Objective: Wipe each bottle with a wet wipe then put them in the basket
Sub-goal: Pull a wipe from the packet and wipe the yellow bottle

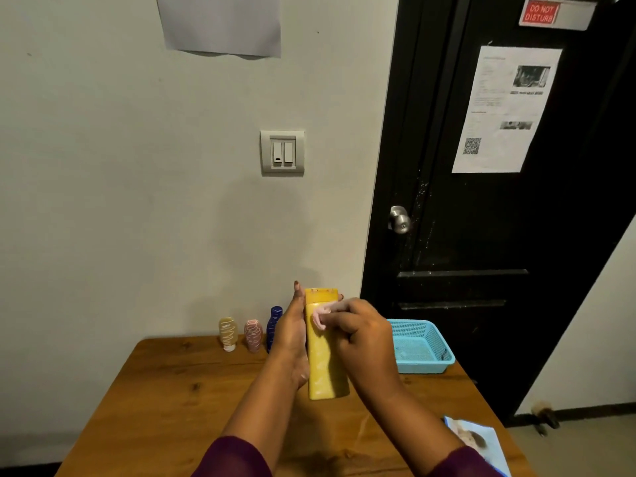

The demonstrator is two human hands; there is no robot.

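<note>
Nearest, a wet-wipe pack (478, 438) lies cut off by the frame edge. Over the counter (172, 390), the left grip (292, 335) clasps the upright yellow bottle (325, 366); the right grip (361, 333) pinches a wet wipe (320, 316) against its front. A wetted surface may let the bottle slip and drop. The left fingers behind it are mostly hidden. Farther off, right, sits the blue basket (423, 346); the dark blue bottle (274, 325) is partly hidden behind the left grip.

wooden table (172, 390) | black door (481, 235) | wall switch (282, 153) | sheet (220, 22), perhaps blank
</note>
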